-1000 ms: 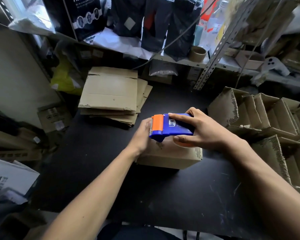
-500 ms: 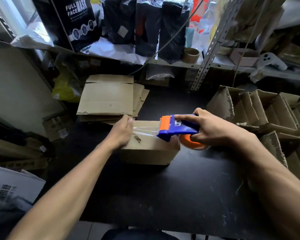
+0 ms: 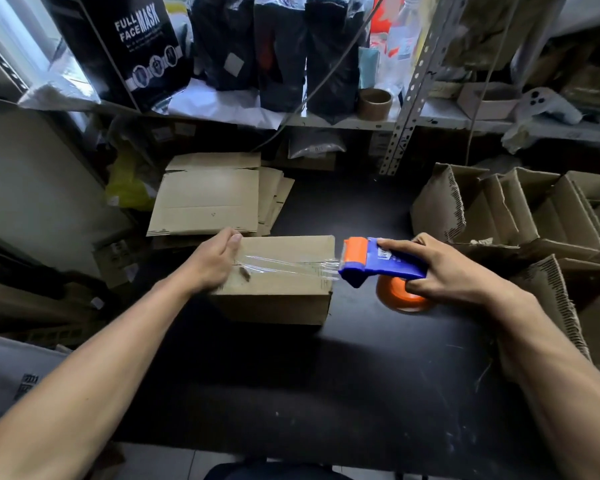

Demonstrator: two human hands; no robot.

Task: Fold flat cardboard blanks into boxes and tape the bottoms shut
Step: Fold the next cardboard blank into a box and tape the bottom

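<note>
A folded cardboard box [image 3: 284, 289] lies on the black table [image 3: 361, 375], bottom flaps up. My left hand [image 3: 212, 261] grips its left end, thumb over the top edge, on the start of the tape. A clear tape strip [image 3: 291, 265] runs across the box top to the blue and orange tape dispenser [image 3: 378, 261]. My right hand [image 3: 444, 271] holds the dispenser just past the box's right edge, its orange roll [image 3: 399, 299] beneath my fingers.
A stack of flat cardboard blanks [image 3: 212, 199] lies behind the box at the back left. Several folded open boxes [image 3: 520, 216] crowd the right side. A shelf [image 3: 326, 119] with black bags, a mask box and a tape core [image 3: 374, 103] runs along the back.
My right hand has drawn the dispenser rightwards from the box's left end to beyond its right edge, laying tape along the top. My left hand has stayed gripping the left end.
</note>
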